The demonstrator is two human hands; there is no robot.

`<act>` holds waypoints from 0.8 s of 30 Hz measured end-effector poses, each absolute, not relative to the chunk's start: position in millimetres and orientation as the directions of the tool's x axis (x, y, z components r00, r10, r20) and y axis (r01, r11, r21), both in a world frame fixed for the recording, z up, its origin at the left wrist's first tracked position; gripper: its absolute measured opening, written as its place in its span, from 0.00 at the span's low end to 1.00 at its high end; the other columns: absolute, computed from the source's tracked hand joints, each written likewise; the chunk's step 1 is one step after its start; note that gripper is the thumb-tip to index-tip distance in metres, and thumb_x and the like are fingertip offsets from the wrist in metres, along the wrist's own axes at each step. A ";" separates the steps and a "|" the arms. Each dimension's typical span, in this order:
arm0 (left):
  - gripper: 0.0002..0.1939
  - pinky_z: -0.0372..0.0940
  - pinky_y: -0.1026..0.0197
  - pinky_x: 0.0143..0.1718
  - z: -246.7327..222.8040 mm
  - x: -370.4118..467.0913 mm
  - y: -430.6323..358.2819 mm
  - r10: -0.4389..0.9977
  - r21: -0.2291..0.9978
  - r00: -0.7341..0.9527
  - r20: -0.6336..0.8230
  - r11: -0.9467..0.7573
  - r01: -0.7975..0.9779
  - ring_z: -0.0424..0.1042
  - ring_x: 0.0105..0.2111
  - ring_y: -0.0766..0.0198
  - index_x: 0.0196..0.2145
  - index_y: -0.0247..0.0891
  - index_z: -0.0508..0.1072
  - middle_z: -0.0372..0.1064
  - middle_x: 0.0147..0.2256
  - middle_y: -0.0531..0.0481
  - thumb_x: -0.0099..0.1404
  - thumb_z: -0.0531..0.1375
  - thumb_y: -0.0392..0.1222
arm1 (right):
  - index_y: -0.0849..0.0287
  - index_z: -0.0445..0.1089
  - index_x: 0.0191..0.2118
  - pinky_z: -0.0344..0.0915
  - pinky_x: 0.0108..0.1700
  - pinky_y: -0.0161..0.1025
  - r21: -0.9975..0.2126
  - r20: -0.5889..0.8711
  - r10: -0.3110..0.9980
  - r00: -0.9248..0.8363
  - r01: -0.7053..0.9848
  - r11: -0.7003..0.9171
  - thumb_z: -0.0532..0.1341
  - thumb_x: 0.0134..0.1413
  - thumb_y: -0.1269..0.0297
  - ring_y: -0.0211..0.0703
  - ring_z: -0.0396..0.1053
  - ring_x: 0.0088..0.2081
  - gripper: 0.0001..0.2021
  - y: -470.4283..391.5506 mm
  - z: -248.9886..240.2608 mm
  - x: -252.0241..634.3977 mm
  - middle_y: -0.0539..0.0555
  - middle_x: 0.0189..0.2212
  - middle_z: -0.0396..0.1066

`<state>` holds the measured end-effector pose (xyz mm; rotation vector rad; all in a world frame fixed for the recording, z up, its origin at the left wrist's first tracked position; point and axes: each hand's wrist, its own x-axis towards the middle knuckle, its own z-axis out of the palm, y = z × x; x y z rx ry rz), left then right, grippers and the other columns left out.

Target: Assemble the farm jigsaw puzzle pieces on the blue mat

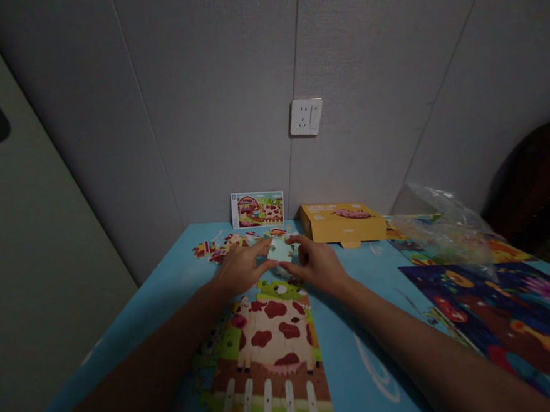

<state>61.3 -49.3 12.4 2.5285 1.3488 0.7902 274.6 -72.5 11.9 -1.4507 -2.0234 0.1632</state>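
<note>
A pale blue-green jigsaw piece is held between my two hands, above the far part of the table. My left hand grips its left side with thumb and fingers. On its right side, my right hand pinches it the same way. Below them lies a partly joined jigsaw puzzle with a spotted cow and a white fence. Loose jigsaw pieces are scattered behind and left of my left hand. Whatever lies directly under the held piece is partly hidden.
A picture card of a farm scene leans on the wall behind. An orange box lies to its right. Further right are a clear plastic bag and a dark, colourful picture. A wall socket is above the blue table.
</note>
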 end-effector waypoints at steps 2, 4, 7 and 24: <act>0.24 0.67 0.58 0.44 9.9 64.3 -51.5 0.801 0.426 0.429 0.417 -0.589 0.687 0.77 0.35 0.60 0.59 0.40 0.68 0.79 0.37 0.48 0.67 0.58 0.48 | 0.59 0.70 0.48 0.50 0.27 0.33 -0.459 0.447 0.875 -0.188 0.791 0.404 0.64 0.54 0.55 0.35 0.60 0.21 0.18 -75.1 11.1 271.5 0.45 0.20 0.66; 0.20 0.68 0.58 0.45 8.7 65.1 -52.2 0.755 0.418 0.419 0.505 -0.639 0.646 0.77 0.37 0.59 0.55 0.39 0.72 0.79 0.38 0.47 0.68 0.55 0.44 | 0.59 0.72 0.42 0.51 0.27 0.33 -0.474 0.473 0.866 -0.164 0.781 0.406 0.62 0.56 0.55 0.35 0.60 0.21 0.13 -74.7 10.4 272.5 0.45 0.19 0.65; 0.19 0.67 0.58 0.48 9.9 62.8 -50.5 0.639 0.332 0.462 0.616 -0.742 0.583 0.75 0.43 0.60 0.53 0.40 0.74 0.77 0.44 0.45 0.70 0.51 0.38 | 0.59 0.72 0.39 0.52 0.27 0.33 -0.512 0.507 0.851 -0.138 0.745 0.427 0.62 0.56 0.54 0.35 0.61 0.21 0.13 -73.8 9.7 275.9 0.45 0.18 0.64; 0.15 0.63 0.55 0.54 4.6 58.9 -43.9 0.656 0.311 0.531 0.537 -0.738 0.598 0.72 0.50 0.58 0.52 0.41 0.73 0.75 0.49 0.48 0.70 0.53 0.38 | 0.59 0.68 0.33 0.59 0.27 0.33 -0.847 0.327 0.935 -0.137 0.396 0.354 0.58 0.58 0.55 0.36 0.65 0.22 0.12 -68.2 -11.6 266.2 0.48 0.20 0.69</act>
